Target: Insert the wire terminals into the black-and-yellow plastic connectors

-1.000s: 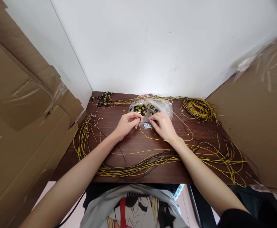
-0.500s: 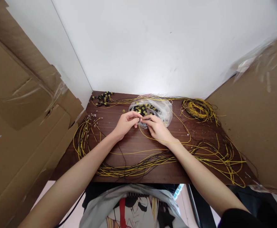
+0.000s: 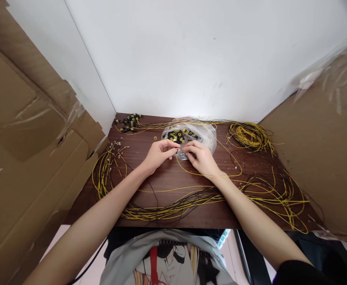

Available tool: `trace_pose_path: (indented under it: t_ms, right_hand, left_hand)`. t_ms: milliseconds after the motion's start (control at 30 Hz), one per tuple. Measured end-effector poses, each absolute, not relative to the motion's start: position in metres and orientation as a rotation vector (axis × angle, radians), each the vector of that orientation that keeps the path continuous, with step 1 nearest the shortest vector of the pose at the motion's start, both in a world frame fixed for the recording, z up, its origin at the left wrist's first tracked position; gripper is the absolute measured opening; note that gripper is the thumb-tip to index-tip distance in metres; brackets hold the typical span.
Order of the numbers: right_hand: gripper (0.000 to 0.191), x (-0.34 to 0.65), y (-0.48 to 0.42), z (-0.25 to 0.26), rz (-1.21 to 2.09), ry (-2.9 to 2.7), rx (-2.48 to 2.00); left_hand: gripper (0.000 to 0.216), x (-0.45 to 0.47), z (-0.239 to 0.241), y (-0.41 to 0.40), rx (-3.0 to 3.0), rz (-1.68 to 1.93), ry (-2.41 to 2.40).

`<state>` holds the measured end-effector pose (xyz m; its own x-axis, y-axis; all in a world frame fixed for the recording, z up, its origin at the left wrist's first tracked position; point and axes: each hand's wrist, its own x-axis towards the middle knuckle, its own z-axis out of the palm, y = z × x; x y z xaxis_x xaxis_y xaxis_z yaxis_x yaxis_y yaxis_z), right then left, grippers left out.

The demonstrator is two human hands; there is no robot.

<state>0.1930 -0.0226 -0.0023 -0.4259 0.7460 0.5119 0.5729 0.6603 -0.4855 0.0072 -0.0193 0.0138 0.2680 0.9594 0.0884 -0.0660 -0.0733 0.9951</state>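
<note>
My left hand (image 3: 161, 155) pinches a small black connector (image 3: 177, 149) between thumb and forefinger; a yellow wire (image 3: 188, 171) trails from there in a loop to the right. Just right of it, my right hand (image 3: 201, 159) has its fingertips drawn together, a small gap away from the connector. Whatever sits in those right fingertips is too small to make out. Behind both hands lies a clear plastic bag (image 3: 210, 138), opened out, with several black-and-yellow connector pieces (image 3: 178, 135) in it.
Wired black-and-yellow connectors (image 3: 128, 123) are heaped at the back left, and a coil of yellow wire (image 3: 247, 136) lies at the back right. A long bundle of yellow and black wires (image 3: 173, 209) runs along the front. Cardboard walls (image 3: 325, 158) flank the brown table (image 3: 191, 219).
My right hand has drawn slightly to the right, away from my left fingertips. The yellow wire's loop has shifted a little to the right. My left hand stays almost in place.
</note>
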Motion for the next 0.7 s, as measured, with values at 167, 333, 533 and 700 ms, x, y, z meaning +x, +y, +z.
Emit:
trace_pose_path:
  t_ms: [167,333,533,700]
  right_hand:
    - [0.021,0.194,-0.022,-0.001,0.353,-2.147,-1.048]
    - [0.021,0.192,-0.025,0.003,0.387,-2.097,-1.065]
    - [0.018,0.191,-0.026,0.007,0.414,-2.012,-1.076]
    - [0.015,0.189,-0.029,0.011,0.540,-1.971,-1.007]
  left_hand:
    - [0.020,0.007,0.014,-0.020,1.343,1.078,0.935]
    - [0.020,0.007,0.013,-0.019,1.347,1.079,0.932]
    - [0.021,0.007,0.013,-0.019,1.347,1.073,0.930]
    - [0.024,0.007,0.012,-0.019,1.325,1.082,0.904]
